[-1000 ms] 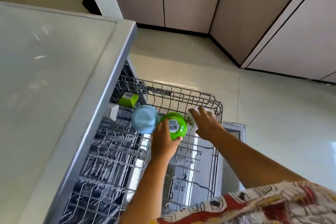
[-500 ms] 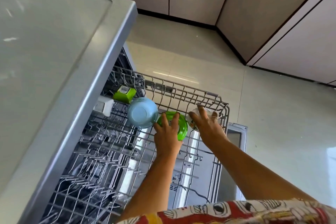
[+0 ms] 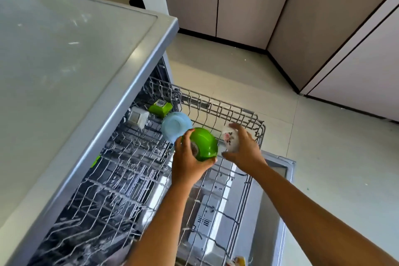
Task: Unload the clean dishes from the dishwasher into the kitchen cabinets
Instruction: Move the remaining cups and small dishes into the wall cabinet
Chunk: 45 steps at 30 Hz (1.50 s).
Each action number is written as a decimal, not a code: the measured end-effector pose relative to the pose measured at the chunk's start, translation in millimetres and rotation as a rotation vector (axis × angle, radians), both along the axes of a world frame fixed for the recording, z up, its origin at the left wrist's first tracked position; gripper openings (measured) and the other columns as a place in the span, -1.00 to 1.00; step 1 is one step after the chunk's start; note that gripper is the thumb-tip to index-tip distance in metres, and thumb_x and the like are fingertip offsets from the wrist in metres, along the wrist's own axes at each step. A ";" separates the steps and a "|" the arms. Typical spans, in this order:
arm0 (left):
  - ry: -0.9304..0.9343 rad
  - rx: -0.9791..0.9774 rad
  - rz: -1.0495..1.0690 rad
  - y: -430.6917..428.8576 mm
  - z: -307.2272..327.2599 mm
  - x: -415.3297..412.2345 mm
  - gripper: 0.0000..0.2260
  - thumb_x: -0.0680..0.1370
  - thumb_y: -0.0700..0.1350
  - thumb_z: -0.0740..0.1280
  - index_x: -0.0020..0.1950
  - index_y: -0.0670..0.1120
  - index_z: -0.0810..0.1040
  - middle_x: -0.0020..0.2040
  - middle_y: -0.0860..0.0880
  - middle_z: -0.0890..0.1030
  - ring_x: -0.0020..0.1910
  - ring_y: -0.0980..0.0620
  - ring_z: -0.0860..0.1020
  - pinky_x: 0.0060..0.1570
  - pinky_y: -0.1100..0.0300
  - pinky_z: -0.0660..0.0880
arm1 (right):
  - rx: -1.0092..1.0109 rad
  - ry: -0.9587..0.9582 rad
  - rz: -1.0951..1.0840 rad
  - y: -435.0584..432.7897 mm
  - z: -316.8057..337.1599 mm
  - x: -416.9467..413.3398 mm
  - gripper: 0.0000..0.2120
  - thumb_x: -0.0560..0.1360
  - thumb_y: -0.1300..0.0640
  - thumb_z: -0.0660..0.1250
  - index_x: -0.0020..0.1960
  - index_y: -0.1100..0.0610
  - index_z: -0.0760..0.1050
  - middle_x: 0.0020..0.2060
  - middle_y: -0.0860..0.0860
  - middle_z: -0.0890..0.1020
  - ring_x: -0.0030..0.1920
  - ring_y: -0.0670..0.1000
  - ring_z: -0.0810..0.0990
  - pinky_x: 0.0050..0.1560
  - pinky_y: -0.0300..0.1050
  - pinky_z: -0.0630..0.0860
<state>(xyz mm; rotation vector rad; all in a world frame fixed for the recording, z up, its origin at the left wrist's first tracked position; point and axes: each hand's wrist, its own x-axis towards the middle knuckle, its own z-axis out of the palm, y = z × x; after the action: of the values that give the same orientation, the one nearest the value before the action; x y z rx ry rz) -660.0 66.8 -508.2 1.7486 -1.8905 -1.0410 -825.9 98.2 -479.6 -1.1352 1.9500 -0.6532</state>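
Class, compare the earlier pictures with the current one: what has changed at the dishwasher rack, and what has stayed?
The left hand, which only touched the green bowl, now grips it and has tipped it up off the rack. The right hand has lifted the white cup. The blue bowl and green square container stayed put.

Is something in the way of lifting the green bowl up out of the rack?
Nothing visible is. The left hand holds the green bowl with open space above it; the blue bowl lies close beside it only.
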 end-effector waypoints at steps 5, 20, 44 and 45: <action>1.206 0.574 0.523 63.0 54.6 32.4 -0.42 0.35 0.07 0.38 0.33 0.06 0.28 0.26 -0.20 0.43 0.12 -0.17 0.50 -0.13 -0.03 0.62 | 0.022 -1.032 -0.321 48.8 47.4 21.3 -0.47 0.48 0.18 0.35 0.34 -0.17 0.25 0.06 0.17 0.47 0.08 0.27 0.53 0.07 0.25 0.55; 1.804 0.253 0.795 281.9 240.1 155.8 -0.34 0.36 0.36 0.27 0.20 -0.14 0.51 0.20 -0.25 0.53 0.18 -0.25 0.50 0.08 -0.23 0.50 | -0.014 -1.425 0.082 197.7 211.4 148.4 -0.38 0.40 -0.26 0.25 0.37 0.02 0.40 0.29 0.22 0.48 0.21 0.31 0.50 -0.01 0.15 0.56; 0.999 -0.945 0.558 350.0 542.1 558.4 -0.24 0.23 -0.16 0.48 0.36 0.16 0.27 0.00 -0.01 0.49 -0.04 -0.02 0.51 -0.09 0.05 0.53 | -0.056 -1.848 1.037 220.7 516.1 607.1 -0.22 0.10 -0.07 0.64 0.27 0.06 0.49 0.22 0.15 0.56 0.21 0.16 0.53 0.22 0.15 0.44; 0.931 -0.990 0.551 346.8 563.1 580.2 -0.19 0.18 -0.10 0.51 0.36 0.14 0.25 0.01 -0.01 0.47 -0.03 -0.01 0.51 -0.09 0.06 0.56 | -0.088 -1.853 1.080 216.3 535.3 628.5 -0.27 0.09 -0.05 0.64 0.22 0.06 0.53 0.21 0.13 0.57 0.21 0.15 0.52 0.22 0.14 0.44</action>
<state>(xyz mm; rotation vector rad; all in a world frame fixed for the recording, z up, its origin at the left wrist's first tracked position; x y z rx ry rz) -79.8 413.6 54.9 0.8389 -0.9283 -0.4071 -197.4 314.4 55.8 -0.7772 -0.2800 -0.6659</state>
